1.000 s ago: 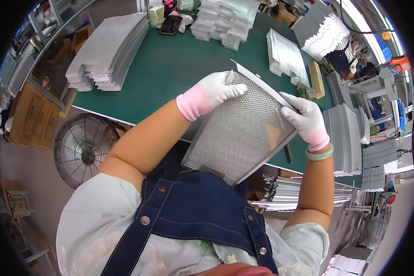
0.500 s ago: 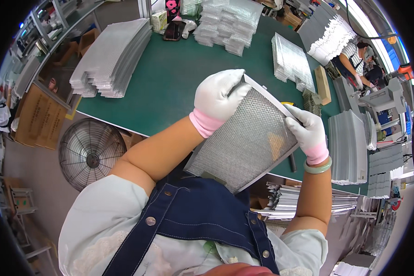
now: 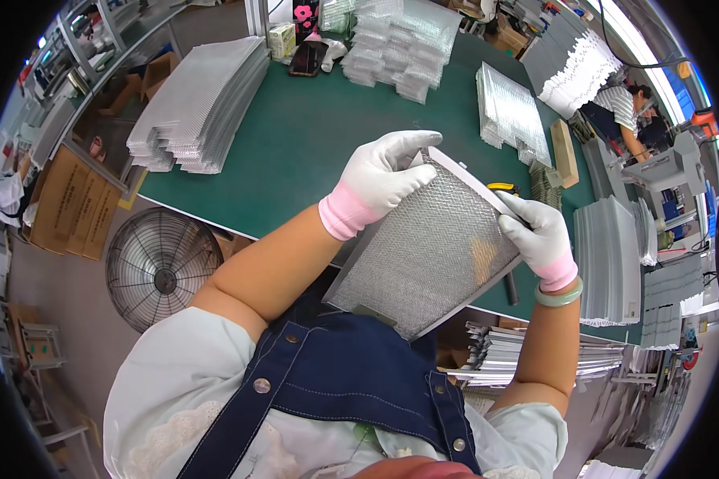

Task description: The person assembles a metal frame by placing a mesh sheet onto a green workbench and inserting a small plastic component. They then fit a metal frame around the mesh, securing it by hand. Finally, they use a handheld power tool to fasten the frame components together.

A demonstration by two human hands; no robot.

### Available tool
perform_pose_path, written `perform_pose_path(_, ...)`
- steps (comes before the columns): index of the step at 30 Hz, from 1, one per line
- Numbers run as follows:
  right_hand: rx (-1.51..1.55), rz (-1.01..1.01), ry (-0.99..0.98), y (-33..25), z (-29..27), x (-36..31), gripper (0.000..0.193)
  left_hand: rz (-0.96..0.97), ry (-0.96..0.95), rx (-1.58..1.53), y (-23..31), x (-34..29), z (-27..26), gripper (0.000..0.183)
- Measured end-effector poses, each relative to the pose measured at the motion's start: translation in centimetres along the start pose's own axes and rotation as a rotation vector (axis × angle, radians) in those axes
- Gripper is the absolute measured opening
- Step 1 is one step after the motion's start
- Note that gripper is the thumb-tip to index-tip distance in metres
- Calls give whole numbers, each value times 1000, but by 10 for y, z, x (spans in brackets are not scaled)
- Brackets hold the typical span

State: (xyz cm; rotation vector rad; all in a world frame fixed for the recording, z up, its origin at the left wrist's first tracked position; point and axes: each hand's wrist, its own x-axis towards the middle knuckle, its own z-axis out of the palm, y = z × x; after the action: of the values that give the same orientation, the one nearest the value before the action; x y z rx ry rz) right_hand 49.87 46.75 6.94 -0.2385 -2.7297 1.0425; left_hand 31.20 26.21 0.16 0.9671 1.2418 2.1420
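Observation:
Tilted between my gloved hands is a framed metal mesh filter, with a silvery grid, a pale rim and a tan patch near its right side. My left hand has its thumb on the mesh by the upper left corner and its forefinger stretched out past the rim; its other fingers are partly hidden. On the upper right edge, my right hand grips the rim between thumb and fingers. The lower end of the filter rests near my dark blue apron. Yellow-and-black handles of a tool show just behind the right hand.
The green table holds a stack of mesh sheets at left, bubbly clear-silver stacks at the back, another stack and a wooden block at right. A floor fan stands left. A co-worker bends at far right.
The left forefinger has straightened, and the left hand has shifted slightly down and left along the corner. The filter's top has dipped a little. The right hand keeps its hold.

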Motion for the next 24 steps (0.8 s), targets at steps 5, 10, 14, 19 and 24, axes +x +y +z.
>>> perform_pose_path(5, -191, -73, -28, -22, -5, -2, 38, -33, 4, 4, 8, -6, -2, 40)
perform_pose_path(10, -540, -283, 367, -45, 53, 15, 29, 0, -41, 18, 12, -14, 7, 41)
perform_pose_path(14, -658, -311, 378, -34, 64, 25, 22, 5, -37, 23, 8, -18, 3, 42)
perform_pose_path(19, -568, -394, 409, -33, 67, 32, 24, 41, 20, 194, 14, -23, 5, 43)
perform_pose_path(24, -446, -478, 465, -29, 73, 33, 27, 150, 6, 394, 6, -27, -2, 43)
